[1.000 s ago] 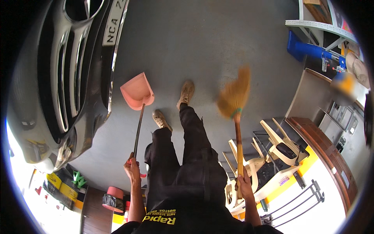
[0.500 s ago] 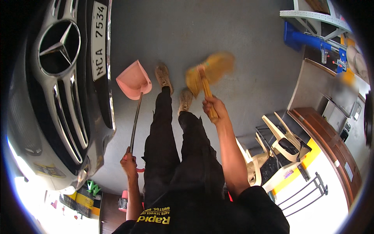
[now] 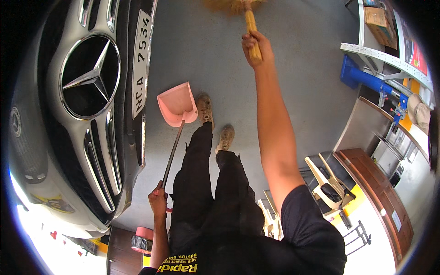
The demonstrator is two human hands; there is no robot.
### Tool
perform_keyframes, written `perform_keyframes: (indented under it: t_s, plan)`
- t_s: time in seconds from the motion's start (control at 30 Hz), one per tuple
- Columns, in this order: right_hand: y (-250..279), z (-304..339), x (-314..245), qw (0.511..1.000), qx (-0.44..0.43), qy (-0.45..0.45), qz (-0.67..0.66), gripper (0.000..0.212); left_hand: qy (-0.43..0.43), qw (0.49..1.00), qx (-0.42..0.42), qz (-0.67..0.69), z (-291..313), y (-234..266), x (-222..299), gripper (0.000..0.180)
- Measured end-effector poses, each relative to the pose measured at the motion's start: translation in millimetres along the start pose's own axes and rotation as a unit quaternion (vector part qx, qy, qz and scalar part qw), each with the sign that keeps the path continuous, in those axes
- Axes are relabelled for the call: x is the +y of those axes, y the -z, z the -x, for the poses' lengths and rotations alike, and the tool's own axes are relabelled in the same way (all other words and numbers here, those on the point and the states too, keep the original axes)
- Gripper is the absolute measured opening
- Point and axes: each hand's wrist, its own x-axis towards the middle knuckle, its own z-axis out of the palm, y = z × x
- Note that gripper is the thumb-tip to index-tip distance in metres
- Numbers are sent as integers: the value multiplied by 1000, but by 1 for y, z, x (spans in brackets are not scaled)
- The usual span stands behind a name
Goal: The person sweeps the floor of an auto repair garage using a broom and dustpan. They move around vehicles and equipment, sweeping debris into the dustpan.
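The broom (image 3: 245,9), its straw head cut off by the top edge of the view, now reaches far out over the grey floor (image 3: 298,91), well ahead of the feet, where half a second ago it swept just beside the shoes. The right hand (image 3: 254,46) is wrapped tight around its yellowish handle, the arm stretched out nearly straight instead of bent. The pink dustpan (image 3: 176,104) rests on the floor just beside the left shoe (image 3: 205,108), close to the front of the silver car (image 3: 87,114), much where it was before. The left hand (image 3: 158,201) is closed around the top of the dustpan's long dark handle, low beside the black trousers (image 3: 206,183). White plastic chairs (image 3: 327,183) stand well apart on the right.
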Motion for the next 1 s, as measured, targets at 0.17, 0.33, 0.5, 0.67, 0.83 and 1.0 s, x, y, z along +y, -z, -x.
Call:
perform_keyframes:
  t_s: [0.17,0.33,0.5,0.67,0.83,1.0]
  plan:
    - [13,210,12,969,170,-18,181,18,-9,1000,2,5,-7,2,-8,44]
    - [-8,401,20,924,295,-182,159,25,-6,1000,14,12,-7,-8,7,45]
    - [42,364,48,909,324,-258,-41,13,-54,997,21,-58,-8,-23,35,46]
    - [37,172,72,962,194,-194,15,12,-41,997,19,-67,-9,-13,23,46]
    - [-35,-15,18,990,47,-132,-21,13,-32,999,4,-43,-14,-10,33,47]
    - [-69,-101,-54,995,24,-70,-72,14,-38,996,-5,-77,-21,-17,51,46]
